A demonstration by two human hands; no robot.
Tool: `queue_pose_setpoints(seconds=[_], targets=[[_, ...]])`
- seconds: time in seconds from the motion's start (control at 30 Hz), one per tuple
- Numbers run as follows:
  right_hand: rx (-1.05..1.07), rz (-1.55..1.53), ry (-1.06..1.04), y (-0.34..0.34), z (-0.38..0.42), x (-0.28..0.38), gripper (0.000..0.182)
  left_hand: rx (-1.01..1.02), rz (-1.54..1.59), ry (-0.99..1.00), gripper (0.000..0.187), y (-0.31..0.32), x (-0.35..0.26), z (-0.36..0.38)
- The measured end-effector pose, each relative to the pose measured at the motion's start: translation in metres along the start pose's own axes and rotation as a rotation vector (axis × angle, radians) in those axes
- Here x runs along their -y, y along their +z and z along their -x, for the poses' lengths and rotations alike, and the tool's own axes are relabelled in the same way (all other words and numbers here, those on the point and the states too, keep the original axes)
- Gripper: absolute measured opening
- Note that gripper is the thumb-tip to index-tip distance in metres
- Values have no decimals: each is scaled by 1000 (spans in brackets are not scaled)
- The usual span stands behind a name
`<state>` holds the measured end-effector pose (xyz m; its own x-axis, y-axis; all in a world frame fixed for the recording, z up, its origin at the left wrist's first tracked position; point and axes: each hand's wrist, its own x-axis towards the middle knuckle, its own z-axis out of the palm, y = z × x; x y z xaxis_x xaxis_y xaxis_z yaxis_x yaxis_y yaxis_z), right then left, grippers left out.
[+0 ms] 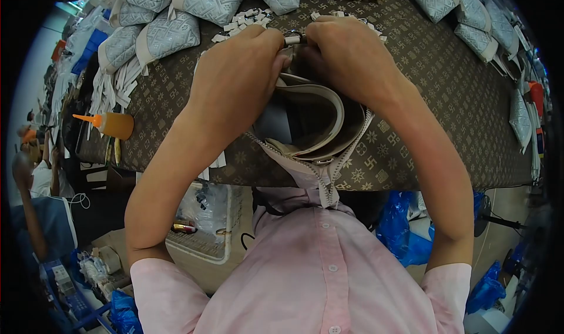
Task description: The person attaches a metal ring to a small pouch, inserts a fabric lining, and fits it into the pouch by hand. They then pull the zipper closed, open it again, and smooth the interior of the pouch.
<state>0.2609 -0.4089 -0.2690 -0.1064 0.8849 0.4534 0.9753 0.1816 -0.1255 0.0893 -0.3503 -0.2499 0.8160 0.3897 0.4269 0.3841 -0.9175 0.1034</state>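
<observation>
An unzipped bag (358, 133) stands open at the table's near edge, its mouth facing me and a pale lining curling inside. Its zipper (327, 192) hangs down over the edge toward my shirt. At the bag's far end my left hand (238, 70) pinches one side of the rim. My right hand (349, 58), also closed, grips the other side. Between the two hands shows a small cream tab (292, 40) with a metal ring. My fingertips are mostly hidden behind the knuckles. Little cream tabs (249, 20) with metal parts lie just beyond my hands.
Silvery patterned pouches (170, 37) pile up at the back left, more pouches (464, 11) at the back right. An orange-tipped glue bottle (111, 124) lies left on the brown patterned table (411, 152). Below stands a white-rimmed basket (226, 228). Another person (44, 199) is far left.
</observation>
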Motion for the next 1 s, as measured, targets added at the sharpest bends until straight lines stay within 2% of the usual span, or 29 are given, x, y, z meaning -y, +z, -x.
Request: queue_pose_setpoints(seconds=[0.1, 0.17, 0.27, 0.37, 0.57, 0.7, 0.8, 0.9, 0.97, 1.0], targets=[[-3, -11, 16, 0, 0, 0, 19, 13, 55, -69, 17, -3, -3, -2], [11, -37, 32, -2, 0, 1, 19, -95, 123, 10, 22, 4, 5, -6], [5, -51, 36, -2, 1, 3, 18, -24, 271, 49, 23, 14, 18, -18], [-30, -47, -7, 1, 1, -1, 18, 94, 208, 92, 23, 18, 21, -28], [-43, -57, -17, 1, 4, -5, 17, 186, 191, 109, 21, 17, 22, -36], [-45, -54, -12, -3, 6, -4, 12, 165, 134, 208, 19, 18, 25, -38], [-2, -185, 67, -12, 14, -10, 15, 119, 107, 300, 18, 16, 27, -41], [-38, -214, -17, -28, 32, -16, 14, 175, 90, 286, 21, 12, 24, -44], [-85, -224, 64, -40, 39, -13, 11, 345, 156, 6, 23, 9, 15, -44], [-95, -230, 76, -41, 39, -12, 11, 356, 150, 16, 23, 11, 15, -41]])
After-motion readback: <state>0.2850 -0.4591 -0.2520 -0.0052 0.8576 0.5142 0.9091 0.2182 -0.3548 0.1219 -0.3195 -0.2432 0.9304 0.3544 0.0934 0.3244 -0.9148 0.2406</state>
